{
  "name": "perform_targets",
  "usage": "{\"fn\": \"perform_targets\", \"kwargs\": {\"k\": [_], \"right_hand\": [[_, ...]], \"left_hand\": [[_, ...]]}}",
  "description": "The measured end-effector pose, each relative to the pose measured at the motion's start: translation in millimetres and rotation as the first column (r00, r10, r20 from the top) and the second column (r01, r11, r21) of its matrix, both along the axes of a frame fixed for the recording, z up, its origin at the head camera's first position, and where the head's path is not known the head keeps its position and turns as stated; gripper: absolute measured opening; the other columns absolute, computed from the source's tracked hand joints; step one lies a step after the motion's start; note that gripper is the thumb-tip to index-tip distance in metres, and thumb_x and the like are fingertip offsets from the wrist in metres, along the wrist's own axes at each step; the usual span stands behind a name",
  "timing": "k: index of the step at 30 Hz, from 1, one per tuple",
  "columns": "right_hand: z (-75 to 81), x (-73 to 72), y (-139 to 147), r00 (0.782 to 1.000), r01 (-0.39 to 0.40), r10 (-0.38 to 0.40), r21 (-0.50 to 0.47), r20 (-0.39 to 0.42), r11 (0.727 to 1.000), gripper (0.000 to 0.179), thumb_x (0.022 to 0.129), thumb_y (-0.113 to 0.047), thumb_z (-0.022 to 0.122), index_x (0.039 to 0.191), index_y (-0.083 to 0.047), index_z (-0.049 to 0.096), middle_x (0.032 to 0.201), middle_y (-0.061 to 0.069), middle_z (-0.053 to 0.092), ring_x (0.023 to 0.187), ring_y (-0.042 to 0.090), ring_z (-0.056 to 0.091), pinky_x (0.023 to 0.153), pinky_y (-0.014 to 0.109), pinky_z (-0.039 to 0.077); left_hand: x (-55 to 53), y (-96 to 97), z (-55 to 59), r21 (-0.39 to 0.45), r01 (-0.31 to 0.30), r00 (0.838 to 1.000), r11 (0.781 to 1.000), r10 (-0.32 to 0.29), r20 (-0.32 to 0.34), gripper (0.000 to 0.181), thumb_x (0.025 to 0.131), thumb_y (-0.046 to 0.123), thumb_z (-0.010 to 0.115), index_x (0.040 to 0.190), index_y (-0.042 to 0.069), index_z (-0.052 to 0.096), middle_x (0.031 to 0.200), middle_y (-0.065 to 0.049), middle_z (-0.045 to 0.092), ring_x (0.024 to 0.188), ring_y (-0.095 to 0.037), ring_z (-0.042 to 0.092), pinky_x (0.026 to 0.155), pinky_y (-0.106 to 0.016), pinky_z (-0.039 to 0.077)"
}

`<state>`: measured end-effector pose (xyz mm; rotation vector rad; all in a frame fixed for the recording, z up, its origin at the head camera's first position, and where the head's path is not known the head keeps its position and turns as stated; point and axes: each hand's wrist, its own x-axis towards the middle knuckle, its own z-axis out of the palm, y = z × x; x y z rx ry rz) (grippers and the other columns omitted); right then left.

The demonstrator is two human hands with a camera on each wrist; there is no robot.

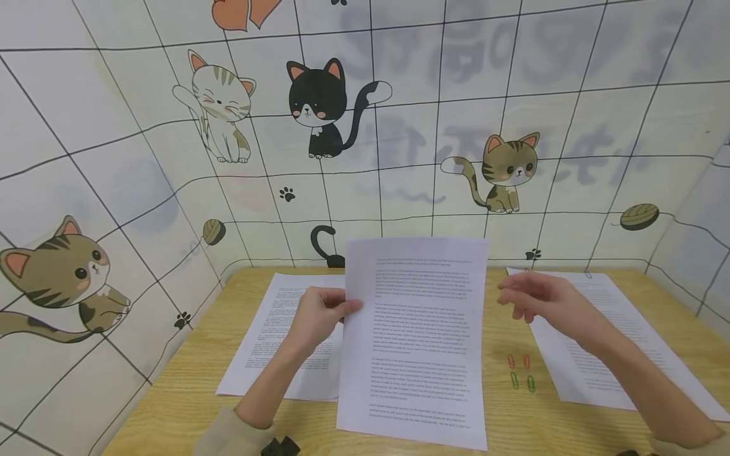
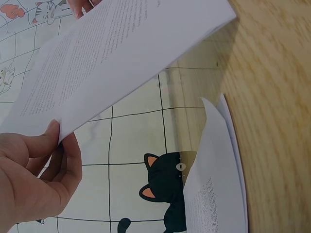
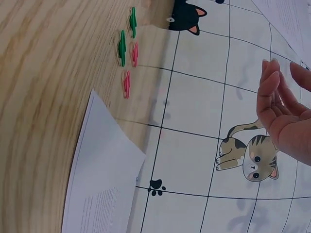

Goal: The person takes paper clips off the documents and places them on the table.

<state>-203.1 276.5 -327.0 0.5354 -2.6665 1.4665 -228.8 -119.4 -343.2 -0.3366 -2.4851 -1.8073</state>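
Note:
My left hand [image 1: 320, 315] pinches the left edge of a printed paper sheaf [image 1: 413, 342] between thumb and fingers. The sheaf stands nearly upright above the table, text facing me; in the left wrist view its edge looks like more than one sheet. My right hand [image 1: 544, 303] hovers to the right of it, apart from the paper, fingers loosely bent and nothing between them. In the right wrist view that hand [image 3: 286, 109] shows a gap between thumb and fingers. Below it on the table lie red paper clips [image 1: 518, 361] and green paper clips [image 1: 523, 381].
Another printed stack [image 1: 268, 342] lies on the left of the wooden table [image 1: 171, 380], partly behind the held sheaf. On the right lies a further printed stack [image 1: 604, 354], with paper clips at its top edge. A wall [image 1: 399, 190] with cat drawings rises behind.

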Motion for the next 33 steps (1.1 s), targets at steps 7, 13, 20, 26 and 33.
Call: {"fn": "perform_targets", "kwargs": {"k": [7,13,20,26,33], "right_hand": [[-1.5,-6.1,-15.1,0.997,-0.082,0.081,-0.06,-0.013,0.995,0.028,0.105,-0.023,0.058,0.127,-0.005,0.061,0.099,0.007,0.07,0.076,0.026,0.062,0.064,0.03,0.052],[0.0,-7.2,-25.9,0.99,-0.135,0.137,-0.063,0.025,0.989,0.032,0.104,-0.022,0.059,0.13,-0.003,0.058,0.087,0.013,0.064,0.073,0.028,0.06,0.062,0.031,0.051],[-2.2,-9.7,-31.9,0.975,-0.216,0.219,-0.075,0.042,0.974,0.029,0.101,-0.018,0.064,0.127,-0.004,0.061,0.087,0.015,0.065,0.067,0.026,0.058,0.058,0.031,0.049],[-5.4,-11.2,-35.0,0.974,-0.223,0.225,-0.077,0.02,0.972,0.018,0.1,-0.016,0.064,0.112,-0.003,0.068,0.071,0.013,0.061,0.062,0.023,0.057,0.056,0.03,0.048],[-6.8,-12.0,-39.0,0.987,-0.155,0.157,-0.067,0.021,0.986,0.018,0.099,-0.018,0.066,0.103,-0.001,0.069,0.069,0.009,0.062,0.06,0.022,0.058,0.056,0.029,0.049]], "left_hand": [[-0.1,-0.8,-0.5,0.008,0.01,1.0,1.0,-0.01,0.0,0.01,0.089,0.007,0.076,0.096,0.0,0.079,0.081,-0.009,0.074,0.07,-0.019,0.066,0.075,-0.038,0.054],[0.0,-0.9,1.0,0.026,0.003,1.0,1.0,-0.003,0.005,0.01,0.089,0.007,0.077,0.094,-0.001,0.079,0.081,-0.01,0.074,0.069,-0.019,0.067,0.072,-0.031,0.051],[-1.3,-1.8,1.6,0.047,-0.002,1.0,0.999,0.001,0.016,0.011,0.088,0.007,0.077,0.095,-0.001,0.079,0.081,-0.011,0.074,0.069,-0.019,0.067,0.072,-0.031,0.052],[-1.7,-3.0,2.0,0.055,0.007,1.0,0.998,-0.007,0.004,0.01,0.088,0.006,0.077,0.095,0.0,0.079,0.081,-0.01,0.074,0.07,-0.019,0.068,0.074,-0.036,0.054],[-1.1,-2.0,3.0,0.066,0.01,1.0,0.998,-0.01,-0.001,0.01,0.088,0.007,0.077,0.096,0.001,0.079,0.082,-0.009,0.075,0.07,-0.02,0.068,0.073,-0.033,0.053]]}}
